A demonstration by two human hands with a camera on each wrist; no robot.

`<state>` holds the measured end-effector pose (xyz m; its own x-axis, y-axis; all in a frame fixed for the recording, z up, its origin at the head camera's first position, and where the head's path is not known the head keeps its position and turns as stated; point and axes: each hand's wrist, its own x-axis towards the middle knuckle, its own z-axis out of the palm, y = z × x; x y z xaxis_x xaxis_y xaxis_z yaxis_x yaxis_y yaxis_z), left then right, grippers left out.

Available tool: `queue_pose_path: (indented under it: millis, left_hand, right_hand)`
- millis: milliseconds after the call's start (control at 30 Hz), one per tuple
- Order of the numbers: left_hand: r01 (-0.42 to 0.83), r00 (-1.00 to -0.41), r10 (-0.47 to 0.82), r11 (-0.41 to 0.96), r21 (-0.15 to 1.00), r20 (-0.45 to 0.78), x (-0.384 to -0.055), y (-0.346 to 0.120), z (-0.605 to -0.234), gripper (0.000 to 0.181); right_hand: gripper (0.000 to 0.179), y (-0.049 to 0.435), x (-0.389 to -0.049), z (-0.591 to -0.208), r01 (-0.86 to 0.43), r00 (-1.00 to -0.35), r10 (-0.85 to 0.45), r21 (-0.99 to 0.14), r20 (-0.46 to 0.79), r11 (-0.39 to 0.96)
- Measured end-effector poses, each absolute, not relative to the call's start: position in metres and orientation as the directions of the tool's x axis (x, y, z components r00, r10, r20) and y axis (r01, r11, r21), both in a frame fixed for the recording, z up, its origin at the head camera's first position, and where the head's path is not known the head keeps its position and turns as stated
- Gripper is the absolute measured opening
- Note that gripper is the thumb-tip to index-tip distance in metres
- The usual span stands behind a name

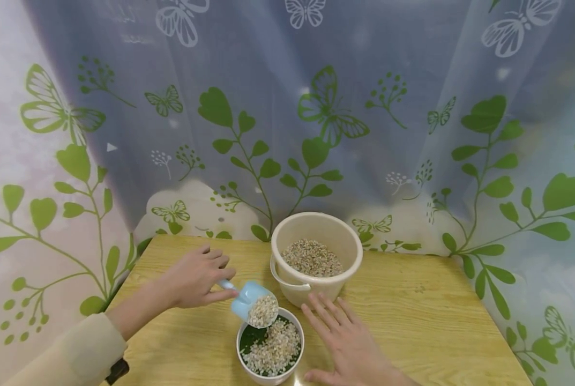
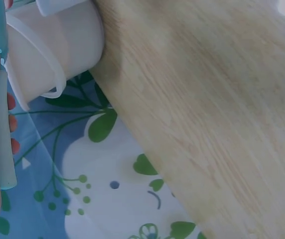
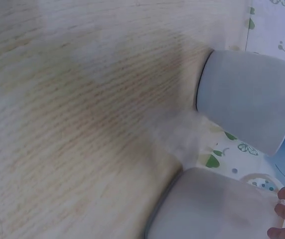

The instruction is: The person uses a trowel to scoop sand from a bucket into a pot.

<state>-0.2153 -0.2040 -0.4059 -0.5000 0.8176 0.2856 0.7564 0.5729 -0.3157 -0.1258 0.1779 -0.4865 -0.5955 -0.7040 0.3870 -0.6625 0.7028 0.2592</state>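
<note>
My left hand (image 1: 193, 276) grips a light blue scoop (image 1: 249, 295) by its handle, and the left wrist view shows the fingers wrapped round that handle (image 2: 4, 134). Small pale pebbles (image 1: 263, 311) lie in the scoop, which tilts over the rim of a small white pot (image 1: 300, 343). Inside the pot, more pale pebbles (image 1: 273, 351) cover part of a dark green surface. Fingers spread, my right hand (image 1: 347, 343) is to the right of the pot, its fingertips close to the base of a cream bucket (image 1: 292, 295). It holds nothing.
The bucket stands behind the pot, partly filled with mixed pebbles (image 1: 313, 257), its white handle (image 1: 287, 283) hanging down in front. Both stand on a wood-grain table (image 1: 412, 305). A curtain (image 1: 268, 80) printed with leaves and butterflies encloses the table's back and sides.
</note>
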Motion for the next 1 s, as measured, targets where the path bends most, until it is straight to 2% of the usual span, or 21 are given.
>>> queue_pose_path:
  millis: [600,1000]
  left_hand:
    - [0.751,-0.509,0.816,0.577,-0.321,0.274,-0.208,-0.213,-0.424,0.038]
    - [0.730,-0.509,0.821,0.571,-0.375,0.260,-0.209,-0.207,-0.419,0.038]
  right_hand:
    - [0.114,0.154,-0.131,-0.498,-0.628,-0.663,-0.670,0.238,0.333,0.741]
    - [0.113,0.150,-0.135,-0.503,-0.632,-0.659,-0.683,0.260,0.316,0.730]
